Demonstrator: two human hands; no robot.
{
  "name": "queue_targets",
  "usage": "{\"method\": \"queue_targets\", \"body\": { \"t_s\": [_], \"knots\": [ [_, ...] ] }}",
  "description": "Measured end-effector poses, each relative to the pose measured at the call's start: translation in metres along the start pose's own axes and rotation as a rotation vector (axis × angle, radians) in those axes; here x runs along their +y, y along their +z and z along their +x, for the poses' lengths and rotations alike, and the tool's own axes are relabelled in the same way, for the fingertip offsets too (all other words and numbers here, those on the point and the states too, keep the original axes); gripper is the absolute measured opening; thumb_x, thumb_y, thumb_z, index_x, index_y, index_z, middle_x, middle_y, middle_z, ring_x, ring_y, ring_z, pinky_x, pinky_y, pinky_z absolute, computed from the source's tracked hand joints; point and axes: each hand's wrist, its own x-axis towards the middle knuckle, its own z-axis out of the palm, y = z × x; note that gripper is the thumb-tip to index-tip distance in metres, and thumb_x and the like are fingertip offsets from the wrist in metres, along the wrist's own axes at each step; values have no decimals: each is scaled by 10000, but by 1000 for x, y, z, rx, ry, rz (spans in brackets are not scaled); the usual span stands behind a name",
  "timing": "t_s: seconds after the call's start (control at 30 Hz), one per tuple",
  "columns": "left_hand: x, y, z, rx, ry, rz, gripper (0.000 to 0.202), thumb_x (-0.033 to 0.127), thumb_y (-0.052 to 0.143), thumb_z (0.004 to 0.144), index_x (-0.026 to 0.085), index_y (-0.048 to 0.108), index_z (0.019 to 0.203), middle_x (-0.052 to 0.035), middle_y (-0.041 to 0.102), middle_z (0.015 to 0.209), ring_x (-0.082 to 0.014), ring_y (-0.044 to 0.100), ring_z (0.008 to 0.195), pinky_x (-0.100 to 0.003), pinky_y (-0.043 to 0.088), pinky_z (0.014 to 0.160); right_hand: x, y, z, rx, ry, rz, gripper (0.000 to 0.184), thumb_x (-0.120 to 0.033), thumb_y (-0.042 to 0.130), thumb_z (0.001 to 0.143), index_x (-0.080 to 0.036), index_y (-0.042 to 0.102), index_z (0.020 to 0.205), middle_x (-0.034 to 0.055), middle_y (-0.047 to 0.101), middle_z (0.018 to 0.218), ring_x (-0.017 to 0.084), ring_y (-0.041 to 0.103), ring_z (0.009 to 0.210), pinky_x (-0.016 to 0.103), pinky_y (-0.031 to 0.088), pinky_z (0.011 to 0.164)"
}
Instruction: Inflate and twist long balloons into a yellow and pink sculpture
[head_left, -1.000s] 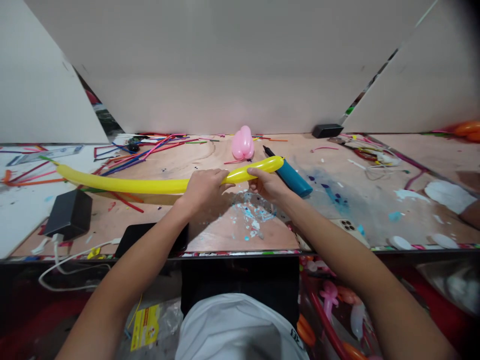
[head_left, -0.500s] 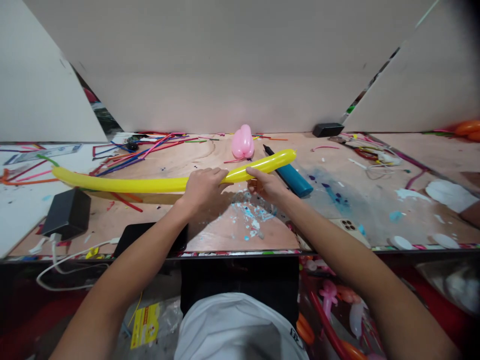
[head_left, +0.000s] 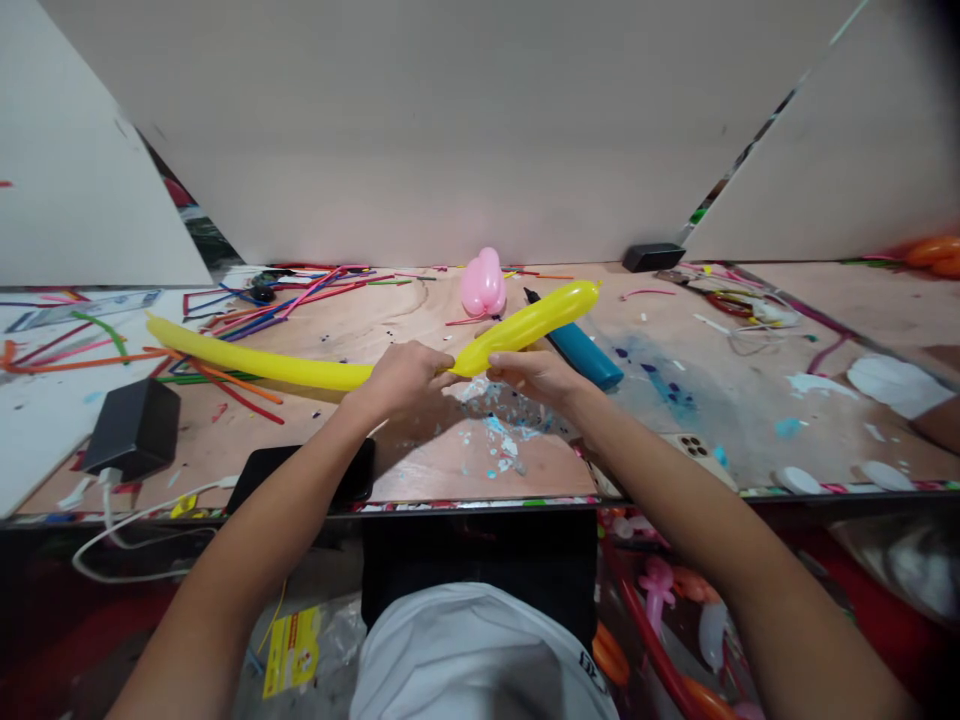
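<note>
A long yellow balloon (head_left: 277,368) stretches across the table from the left to the middle, with a fatter, tilted segment on its right. My left hand (head_left: 405,380) is closed around it at the narrow point between the two parts. My right hand (head_left: 536,372) grips the lower side of the right segment, thumb against it. Behind the hands stands a small pink balloon shape (head_left: 484,283). Just beyond my right hand lies a blue cylindrical pump (head_left: 583,355) with a dark nozzle. Some fingers of both hands are hidden.
Uninflated balloons (head_left: 300,295) lie scattered at the back left. A black box-shaped adapter (head_left: 135,430) with a white cable sits at left. A dark phone (head_left: 300,475) and a pale phone (head_left: 694,455) lie along the front edge. A small black box (head_left: 652,257) stands by the back panel.
The right segment of the yellow balloon now tilts more steeply and bends at my left hand. The balloon's left end has shifted right and away from the green uninflated balloon.
</note>
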Motion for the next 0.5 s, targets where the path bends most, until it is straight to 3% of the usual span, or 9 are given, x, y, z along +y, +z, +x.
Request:
{"method": "queue_targets", "body": {
  "t_s": [0.17,0.33,0.5],
  "knots": [
    [0,-11,-2,-92,-42,-166,494,627,521,853,189,618,647,9,543,554,-123,441,534,-271,280,543,-4,2,-4,-63,-18,-28,429,-230,830,598,-226,680,1000,-7,681,879,149,611,801,261,474,707],
    [5,-15,-3,-107,-86,-293,448,569,454,897,187,646,764,-6,615,651,-137,520,578,-273,332,538,-9,7,-5,37,-88,-13,409,-219,845,557,-246,654,917,-25,665,878,152,605,842,299,489,821],
    [9,-13,-3,-79,-35,-259,432,543,417,917,188,658,864,-29,670,760,-158,575,650,-283,375,593,-4,5,-2,-7,-113,45,380,-144,816,565,-246,655,894,-45,665,875,136,610,846,300,486,870]
  ]
}}
